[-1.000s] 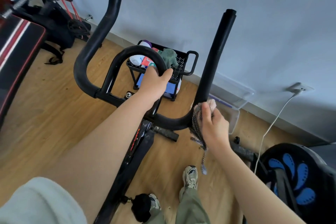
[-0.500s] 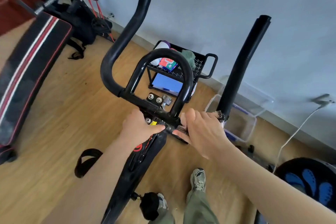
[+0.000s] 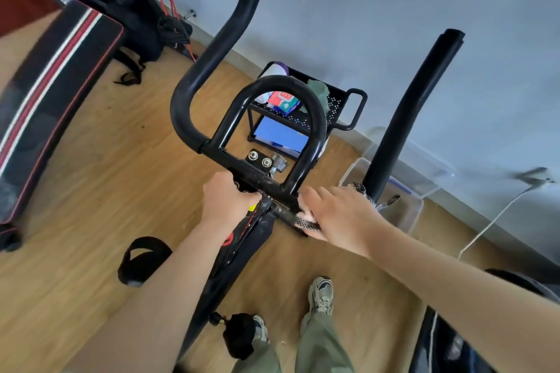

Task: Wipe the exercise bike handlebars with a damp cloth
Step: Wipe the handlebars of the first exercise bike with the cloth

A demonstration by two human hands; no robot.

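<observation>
R hand (image 3: 339,215): fingers (image 3: 312,195) lay over the top of the cloth (image 3: 306,222), thumb apparently tucked under. It was blurred, but it read as a clasp round the low cross tube of the handlebars (image 3: 263,182), w/ the cloth wrapped btwn palm and tube so it could rub all round. A tail of cloth poked out far-right, touching the base of the right upright grip (image 3: 406,118). L hand (image 3: 230,200) was clenched round the same tube just left of centre, near the stem – prob. to steady the bike against the wiping push.

Room: leftward the cloth had only a short run before the foot of the centre loop (image 3: 315,112) and the L knuckles – rightward, the bend and the whole upright were open. The cart (image 3: 348,109) and clear box (image 3: 418,206) sat farther off on the floor, well apart, not in the way.
</observation>
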